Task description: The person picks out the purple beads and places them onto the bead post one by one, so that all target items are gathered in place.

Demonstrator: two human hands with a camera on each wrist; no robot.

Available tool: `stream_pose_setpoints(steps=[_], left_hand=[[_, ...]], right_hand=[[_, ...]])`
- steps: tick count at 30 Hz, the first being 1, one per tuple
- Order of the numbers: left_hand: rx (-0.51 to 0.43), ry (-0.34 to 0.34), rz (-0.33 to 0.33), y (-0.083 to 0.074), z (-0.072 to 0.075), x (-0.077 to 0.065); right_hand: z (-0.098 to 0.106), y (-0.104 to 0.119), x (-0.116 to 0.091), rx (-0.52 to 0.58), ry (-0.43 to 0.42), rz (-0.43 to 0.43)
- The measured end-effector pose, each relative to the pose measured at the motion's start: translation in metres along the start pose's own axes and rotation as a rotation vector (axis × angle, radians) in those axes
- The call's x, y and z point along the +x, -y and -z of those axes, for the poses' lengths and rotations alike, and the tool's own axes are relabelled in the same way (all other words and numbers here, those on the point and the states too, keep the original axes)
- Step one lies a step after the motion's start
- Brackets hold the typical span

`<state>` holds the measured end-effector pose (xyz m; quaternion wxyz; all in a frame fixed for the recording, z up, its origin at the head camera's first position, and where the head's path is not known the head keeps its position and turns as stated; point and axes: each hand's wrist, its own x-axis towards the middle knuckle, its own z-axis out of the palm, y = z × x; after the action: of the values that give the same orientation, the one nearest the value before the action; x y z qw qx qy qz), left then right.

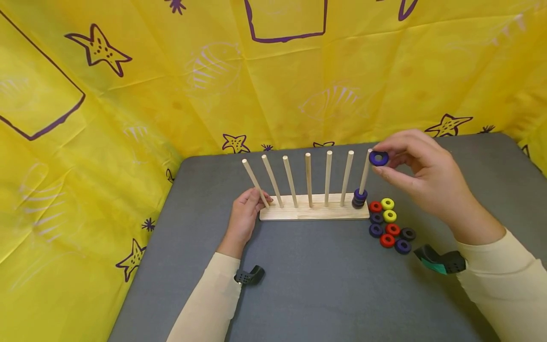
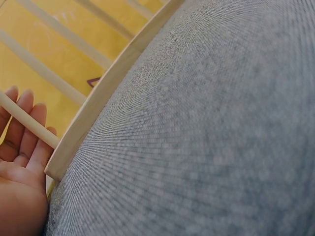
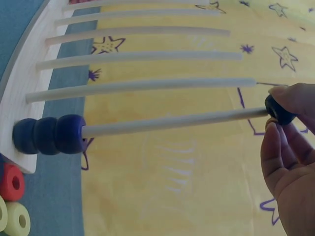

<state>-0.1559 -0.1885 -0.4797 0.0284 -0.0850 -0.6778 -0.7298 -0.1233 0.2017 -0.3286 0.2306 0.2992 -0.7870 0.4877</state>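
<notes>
Between thumb and fingertips my right hand (image 1: 431,175) pinches a dark blue ring (image 1: 379,158). It is held at the tip of the rightmost peg (image 3: 177,122), and in the right wrist view it overlaps the peg's end. Three blue rings (image 3: 49,134) are stacked at the foot of that peg. The pegs stand in a long pale wooden base (image 1: 314,213). At the base's other end is my left hand (image 1: 245,213), its fingers loosely extended behind the leftmost peg (image 2: 29,120). The left thumb is hidden in the left wrist view.
Loose rings lie on the grey table (image 1: 299,285) right of the base: red (image 1: 387,241), yellow (image 1: 390,216), dark blue (image 1: 403,246) and a black ring (image 1: 408,233). A yellow patterned cloth (image 1: 273,95) hangs behind the table and along its left side.
</notes>
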Motion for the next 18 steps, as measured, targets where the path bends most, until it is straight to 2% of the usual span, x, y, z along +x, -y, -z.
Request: stream_pose_setpoints(steps=[9, 18], left_hand=[[0.006, 0.003, -0.005, 0.000, 0.000, -0.001], [-0.005, -0.002, -0.003, 0.000, 0.000, 0.000]], right_hand=[[-0.005, 0.005, 0.009, 0.014, -0.015, 0.001], [-0.008, 0.001, 0.013, 0.036, -0.034, -0.041]])
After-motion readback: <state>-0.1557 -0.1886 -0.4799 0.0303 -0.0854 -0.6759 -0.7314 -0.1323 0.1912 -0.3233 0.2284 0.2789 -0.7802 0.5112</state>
